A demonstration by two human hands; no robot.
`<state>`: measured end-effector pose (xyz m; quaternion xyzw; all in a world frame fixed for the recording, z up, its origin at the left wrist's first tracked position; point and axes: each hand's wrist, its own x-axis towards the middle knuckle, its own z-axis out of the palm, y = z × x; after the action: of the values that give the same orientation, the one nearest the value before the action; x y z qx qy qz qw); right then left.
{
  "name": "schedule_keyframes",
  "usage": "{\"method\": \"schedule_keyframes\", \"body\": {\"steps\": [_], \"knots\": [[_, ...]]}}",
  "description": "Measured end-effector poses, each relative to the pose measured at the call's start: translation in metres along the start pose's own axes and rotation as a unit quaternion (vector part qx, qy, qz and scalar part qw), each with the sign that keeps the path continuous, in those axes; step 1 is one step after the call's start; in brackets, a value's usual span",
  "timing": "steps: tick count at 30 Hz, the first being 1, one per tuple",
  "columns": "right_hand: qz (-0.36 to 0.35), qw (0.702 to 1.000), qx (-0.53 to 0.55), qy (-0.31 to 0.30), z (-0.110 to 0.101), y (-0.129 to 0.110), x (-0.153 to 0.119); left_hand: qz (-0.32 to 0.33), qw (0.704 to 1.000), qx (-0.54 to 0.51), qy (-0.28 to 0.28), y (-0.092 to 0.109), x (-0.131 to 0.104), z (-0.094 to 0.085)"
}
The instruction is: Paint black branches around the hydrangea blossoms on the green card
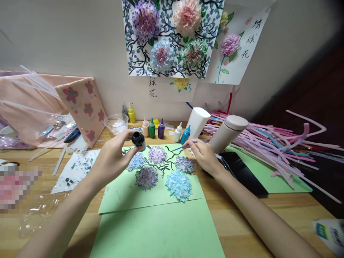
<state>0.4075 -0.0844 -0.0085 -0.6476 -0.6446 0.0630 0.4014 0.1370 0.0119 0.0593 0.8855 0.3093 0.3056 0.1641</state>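
Note:
My left hand (118, 152) is wrapped round a small open black ink bottle (138, 139), held above the left side of the green paper (126, 197). A thin blue brush (189, 144) is pinched in my right hand (202, 154), its tip pointing left near the paper's upper right part. Black branch lines run across the paper. Around them are textured paper flowers: a purple-pink one (157, 154), a bright blue one (179, 185), a dark purple one (146, 178), a grey-purple one (184, 164) and a light blue one (135, 161) partly beside my left hand.
Paint bottles, including a green one (152, 129), line the back. A white container (199, 120) and a grey-pink tumbler (228, 132) stand right of them. Behind my right forearm lies a black tablet-like object (243, 173). A plastic bowl (116, 122) and stained paper (76, 170) are at left.

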Motion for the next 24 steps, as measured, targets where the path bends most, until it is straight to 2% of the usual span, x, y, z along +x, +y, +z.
{"method": "schedule_keyframes", "body": {"steps": [12,15,19,24], "knots": [[0.020,0.999,0.006,-0.025,-0.009,-0.004,0.002,0.003,1.000,0.007,0.008,-0.002,-0.001,-0.002],[0.018,1.000,0.008,-0.008,-0.011,-0.006,0.002,0.004,1.000,0.010,0.007,-0.003,-0.001,-0.002],[0.025,0.998,0.034,0.046,-0.012,-0.006,0.002,0.001,1.000,0.016,-0.002,-0.004,-0.001,-0.001],[0.034,0.999,0.021,0.032,-0.007,-0.003,0.002,-0.004,1.000,0.019,-0.013,-0.003,-0.001,0.000]]}}
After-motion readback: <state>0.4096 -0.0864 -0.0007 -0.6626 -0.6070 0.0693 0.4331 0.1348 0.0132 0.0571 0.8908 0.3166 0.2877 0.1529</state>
